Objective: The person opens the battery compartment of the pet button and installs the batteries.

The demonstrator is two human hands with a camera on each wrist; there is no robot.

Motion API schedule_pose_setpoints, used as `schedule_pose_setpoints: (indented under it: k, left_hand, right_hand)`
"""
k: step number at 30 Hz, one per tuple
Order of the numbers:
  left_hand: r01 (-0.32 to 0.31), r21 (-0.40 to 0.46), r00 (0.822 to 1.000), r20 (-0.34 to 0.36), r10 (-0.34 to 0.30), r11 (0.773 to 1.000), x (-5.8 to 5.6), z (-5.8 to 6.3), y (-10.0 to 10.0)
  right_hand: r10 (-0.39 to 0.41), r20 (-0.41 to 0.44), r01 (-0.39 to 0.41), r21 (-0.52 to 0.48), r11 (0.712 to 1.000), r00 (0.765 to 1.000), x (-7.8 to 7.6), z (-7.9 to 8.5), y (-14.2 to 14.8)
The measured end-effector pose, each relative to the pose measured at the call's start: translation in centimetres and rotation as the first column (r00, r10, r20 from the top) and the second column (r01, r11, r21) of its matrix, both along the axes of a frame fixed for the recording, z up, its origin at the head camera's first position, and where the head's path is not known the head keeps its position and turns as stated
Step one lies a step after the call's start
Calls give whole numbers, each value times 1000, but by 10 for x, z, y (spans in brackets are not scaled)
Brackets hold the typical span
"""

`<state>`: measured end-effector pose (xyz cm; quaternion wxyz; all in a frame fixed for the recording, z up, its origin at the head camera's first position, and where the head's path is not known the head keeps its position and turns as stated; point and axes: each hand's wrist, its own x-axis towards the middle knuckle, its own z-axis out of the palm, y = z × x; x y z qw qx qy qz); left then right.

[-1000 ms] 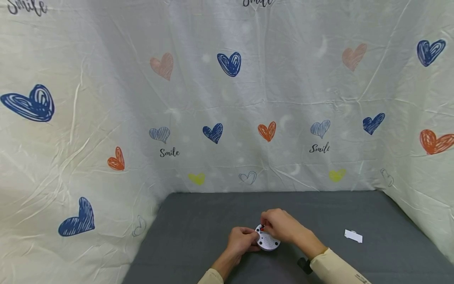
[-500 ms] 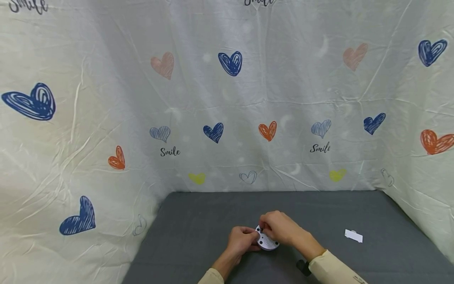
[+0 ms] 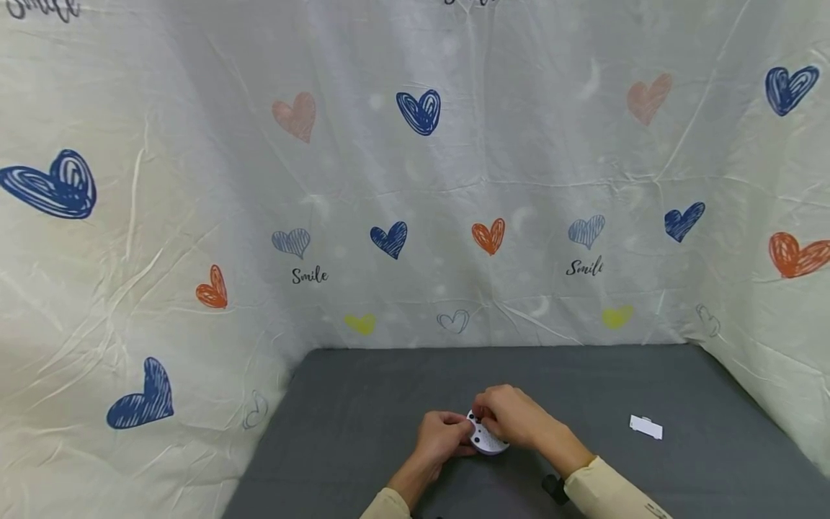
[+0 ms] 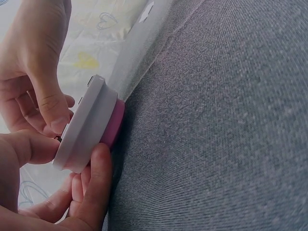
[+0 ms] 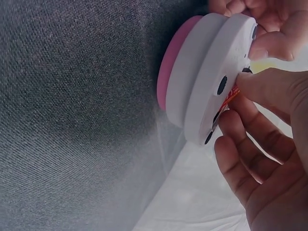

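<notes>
A round white device point(image 3: 488, 441) with dark feet and small holes on its upper face is held just above or on the grey cloth, its pink underside point(image 5: 179, 57) facing the cloth. My left hand point(image 3: 442, 438) grips its rim, thumb on the upper face and fingers beneath. Over the device's far side bends my right hand point(image 3: 514, 417), its thumb and fingers pinching a small red-and-yellow battery point(image 5: 230, 97) at an opening in that face. Fingers hide most of the battery and the opening.
A flat white battery cover point(image 3: 646, 427) lies on the grey cloth-covered table point(image 3: 363, 389) to the right. A black wrist camera point(image 3: 555, 489) is by the right sleeve. Pale curtains point(image 3: 415, 173) with printed hearts enclose the table's back and sides.
My right hand has shifted slightly left over the device, covering the red-orange part that showed a second ago. The left hand keeps its grip on the rim.
</notes>
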<state>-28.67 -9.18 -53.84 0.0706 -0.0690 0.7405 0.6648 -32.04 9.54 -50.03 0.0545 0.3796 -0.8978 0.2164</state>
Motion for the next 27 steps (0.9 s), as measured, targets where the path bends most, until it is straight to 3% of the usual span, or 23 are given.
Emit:
schedule_pose_setpoints:
  k: [7,13,16,20,23,27]
  left_hand:
    - [-11,2,1000,-6,11,1000,-2,1,0]
    - [-15,-1,1000,-8,15,1000,-2,1,0]
    - [-15,0,1000,-11,15,1000,-2,1,0]
    - [-14,4,1000,-11,14,1000,-1,1,1]
    - [-13,9,1000,-11,13,1000,0,1,1]
    - [-12,13,1000,-13,12,1000,1,-1,2]
  right_hand:
    - [-3,-37,2,-35,999,999,-2,0,4]
    - [-150,-36,148,-52,988,988,1,5,8]
    - [-278,54,280,-51,959,959,2,6,7]
    - [-414,194,423,-7,906,890,2,5,5]
    - [-442,282,457,14,889,851,3,4,3]
    - [-435,360,464,6,886,825,6,0,-1]
